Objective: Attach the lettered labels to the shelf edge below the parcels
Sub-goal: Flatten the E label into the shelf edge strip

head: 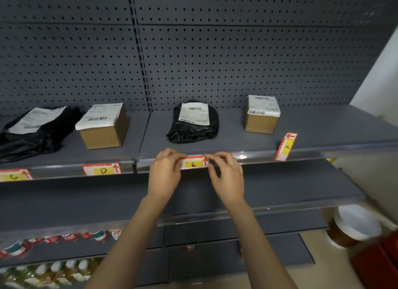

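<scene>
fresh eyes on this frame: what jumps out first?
Both hands, left hand and right hand, pinch the ends of the E label at the shelf edge, centre frame, below the black bagged parcel. To the right, the F label lies tilted over the edge, not seated, near the small cardboard box. The D label on the left sits flat in the strip.

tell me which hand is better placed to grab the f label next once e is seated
The right hand. It pinches the right end of the E label, on the side nearest the F label, which lies tilted on the shelf edge further right. The left hand would probably have to cross over.
</scene>
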